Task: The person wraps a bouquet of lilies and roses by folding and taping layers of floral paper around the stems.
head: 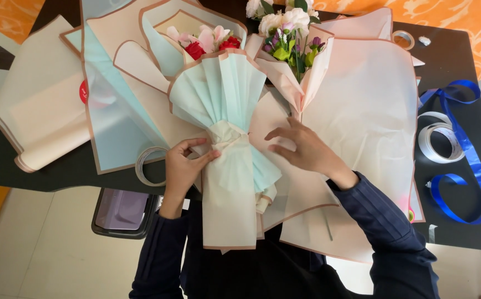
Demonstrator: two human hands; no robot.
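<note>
Mint-green and cream pleated paper bouquet wrap (226,138) lies mid-frame on the black counter (456,55); left hand (182,169) pinches its gathered waist closed, right hand (307,147) rests open-fingered on the peach wrapping sheet (368,111).

Round red sticker (83,92) on left wrapping sheet (41,111)

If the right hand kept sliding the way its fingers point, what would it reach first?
The right hand lies flat on a cream wrapping sheet, fingers pointing toward the wrapped bouquet. It would probably meet the bouquet's gathered neck, pinched by the left hand.
</note>
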